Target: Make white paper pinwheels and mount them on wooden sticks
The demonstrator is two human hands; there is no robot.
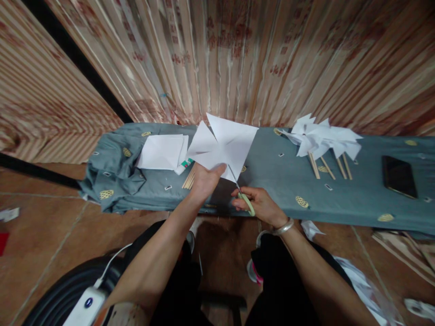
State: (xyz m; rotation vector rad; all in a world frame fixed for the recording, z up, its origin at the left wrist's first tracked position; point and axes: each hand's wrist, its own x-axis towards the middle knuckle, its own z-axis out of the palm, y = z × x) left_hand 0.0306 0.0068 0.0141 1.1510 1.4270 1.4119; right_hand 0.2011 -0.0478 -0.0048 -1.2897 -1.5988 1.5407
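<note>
My left hand (pixel 206 177) pinches the lower edge of a white paper square (pixel 234 138), which has slits running in from its corners. My right hand (pixel 260 203) grips a pair of scissors (pixel 245 201) with light green handles. Their blades lie at the paper's lower right corner, pointing toward its middle. Left of the held sheet rests a stack of white paper squares (pixel 159 151). A white and green tube (pixel 184 166) lies beside that stack, and several wooden sticks (pixel 189 178) are partly hidden behind my left hand.
Several white paper pinwheels (pixel 316 136) on wooden sticks lie at the right of the cloth-covered bench (pixel 272 158). Farther right is a black phone (pixel 398 176). A pleated curtain (pixel 217 59) hangs behind. A white power bank (pixel 86 305) with a cable is at lower left.
</note>
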